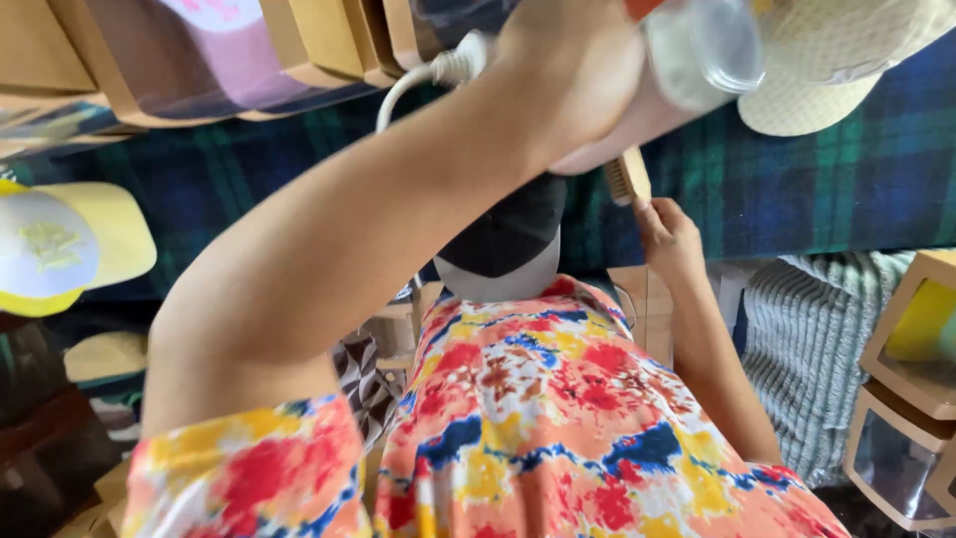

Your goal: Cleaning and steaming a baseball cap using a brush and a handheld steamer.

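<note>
My left hand (568, 75) is raised close to the camera, shut on a handheld appliance with a clear tank (702, 45); its white cord (413, 82) trails off to the left. Below it, my right hand (669, 239) pinches a small wooden brush (627, 179) by its lower end, bristles turned left. A black cap with a grey brim (508, 239) sits between the two hands, just left of the brush and partly hidden by my left forearm. What the cap rests on is hidden.
A blue-green plaid cloth (807, 189) covers the surface ahead. On it lie a yellow and white cap (60, 244) at left and a cream cap (846, 60) at top right. Wooden display boxes (199, 60) line the top; more boxes (911, 349) and grey ribbed fabric (817, 339) are at right.
</note>
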